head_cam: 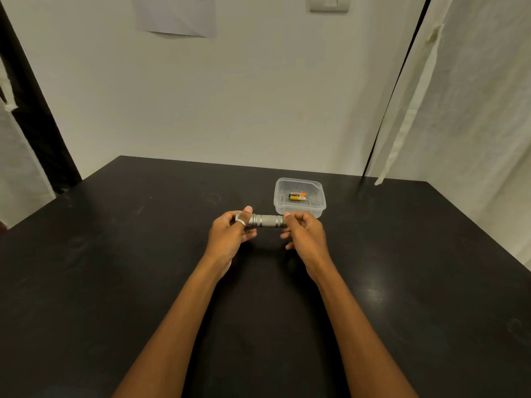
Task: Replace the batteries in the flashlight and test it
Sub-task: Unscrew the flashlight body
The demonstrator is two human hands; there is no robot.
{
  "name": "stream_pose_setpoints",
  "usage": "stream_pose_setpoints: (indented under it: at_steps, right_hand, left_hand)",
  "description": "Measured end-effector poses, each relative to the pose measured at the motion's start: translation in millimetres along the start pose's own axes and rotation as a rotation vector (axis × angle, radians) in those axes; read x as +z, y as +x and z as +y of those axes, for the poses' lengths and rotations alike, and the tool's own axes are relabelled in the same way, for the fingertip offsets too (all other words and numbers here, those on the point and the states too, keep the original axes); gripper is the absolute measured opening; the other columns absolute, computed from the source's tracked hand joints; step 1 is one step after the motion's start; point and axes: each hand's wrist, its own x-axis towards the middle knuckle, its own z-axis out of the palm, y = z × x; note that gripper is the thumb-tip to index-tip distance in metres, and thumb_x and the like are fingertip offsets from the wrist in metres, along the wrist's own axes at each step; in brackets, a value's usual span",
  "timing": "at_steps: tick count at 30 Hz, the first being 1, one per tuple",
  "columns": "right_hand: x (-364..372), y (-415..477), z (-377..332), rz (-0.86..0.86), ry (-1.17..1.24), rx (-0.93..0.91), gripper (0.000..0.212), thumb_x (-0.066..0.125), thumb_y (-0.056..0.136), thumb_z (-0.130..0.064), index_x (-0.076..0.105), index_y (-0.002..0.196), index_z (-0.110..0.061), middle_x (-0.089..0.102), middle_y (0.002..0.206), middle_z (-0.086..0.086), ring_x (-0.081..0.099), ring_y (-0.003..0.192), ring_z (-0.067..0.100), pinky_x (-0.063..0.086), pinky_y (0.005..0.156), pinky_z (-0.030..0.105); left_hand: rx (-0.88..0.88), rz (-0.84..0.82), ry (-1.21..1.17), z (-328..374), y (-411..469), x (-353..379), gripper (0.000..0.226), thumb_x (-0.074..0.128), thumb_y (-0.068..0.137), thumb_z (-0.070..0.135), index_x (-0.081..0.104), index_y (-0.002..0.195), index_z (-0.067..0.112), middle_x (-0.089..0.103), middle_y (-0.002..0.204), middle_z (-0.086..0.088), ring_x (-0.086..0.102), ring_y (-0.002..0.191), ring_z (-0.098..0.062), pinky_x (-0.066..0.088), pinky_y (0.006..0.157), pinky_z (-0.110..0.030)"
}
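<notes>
A small silver flashlight is held level above the black table, its length running left to right. My left hand, with a ring on the thumb, grips its left end. My right hand pinches its right end with thumb and fingertips; that end is hidden under the fingers. Just behind the flashlight stands a clear plastic box. Inside it lie yellow-and-orange batteries.
The black table runs to a white wall at the back. A pale curtain hangs at the right and a dark post stands at the left. A paper sheet and a wall switch are on the wall.
</notes>
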Motion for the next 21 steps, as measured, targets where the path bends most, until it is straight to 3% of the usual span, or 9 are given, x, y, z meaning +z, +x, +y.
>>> stream_pose_setpoints:
  at_steps: [5, 9, 12, 17, 21]
  right_hand:
    - [-2.6, -0.8, -2.3, -0.034, 0.098, -0.007, 0.027, 0.062, 0.099, -0.012, 0.06, 0.126, -0.018, 0.07, 0.112, 0.004, 0.07, 0.101, 0.014, 0.058, 0.062, 0.026]
    - [-0.4, -0.6, -0.5, 0.006, 0.038, 0.003, 0.022, 0.062, 0.101, -0.035, 0.064, 0.114, -0.018, 0.073, 0.105, 0.003, 0.071, 0.083, 0.01, 0.056, 0.059, 0.023]
    - [0.2, 0.0, 0.6, 0.0, 0.009, 0.0, 0.019, 0.061, 0.102, -0.031, 0.064, 0.116, -0.018, 0.074, 0.104, 0.004, 0.071, 0.08, 0.01, 0.055, 0.059, 0.022]
    - [-3.2, -0.7, -1.9, -0.041, 0.107, -0.01, 0.031, 0.062, 0.099, -0.012, 0.059, 0.128, -0.019, 0.071, 0.112, 0.004, 0.07, 0.102, 0.015, 0.058, 0.065, 0.027]
    - [-0.9, -1.1, -1.6, 0.003, 0.074, 0.006, 0.022, 0.063, 0.101, -0.034, 0.066, 0.113, -0.017, 0.074, 0.103, 0.004, 0.072, 0.084, 0.011, 0.056, 0.06, 0.023]
  left_hand:
    - [-0.008, -0.004, -0.004, 0.9, -0.2, -0.3, 0.031, 0.065, 0.098, 0.035, 0.068, 0.11, 0.007, 0.071, 0.11, -0.011, 0.072, 0.099, -0.022, 0.061, 0.08, -0.029]
    - [-0.001, 0.003, -0.025, 1.0, -0.2, 0.4, 0.032, 0.065, 0.098, 0.035, 0.068, 0.109, 0.005, 0.071, 0.108, -0.012, 0.073, 0.094, -0.02, 0.06, 0.078, -0.028]
    - [-0.003, 0.001, -0.01, 0.9, 0.1, 0.3, 0.032, 0.065, 0.098, 0.036, 0.069, 0.11, 0.006, 0.071, 0.108, -0.011, 0.073, 0.096, -0.02, 0.061, 0.08, -0.029]
    - [-0.006, 0.002, -0.003, 0.4, -0.5, -0.6, 0.032, 0.065, 0.098, 0.035, 0.068, 0.111, 0.006, 0.07, 0.11, -0.011, 0.072, 0.098, -0.022, 0.061, 0.08, -0.029]
    - [0.0, 0.005, -0.008, 0.7, -0.3, -0.7, 0.033, 0.065, 0.098, 0.036, 0.068, 0.111, 0.006, 0.071, 0.109, -0.011, 0.072, 0.095, -0.02, 0.06, 0.077, -0.027]
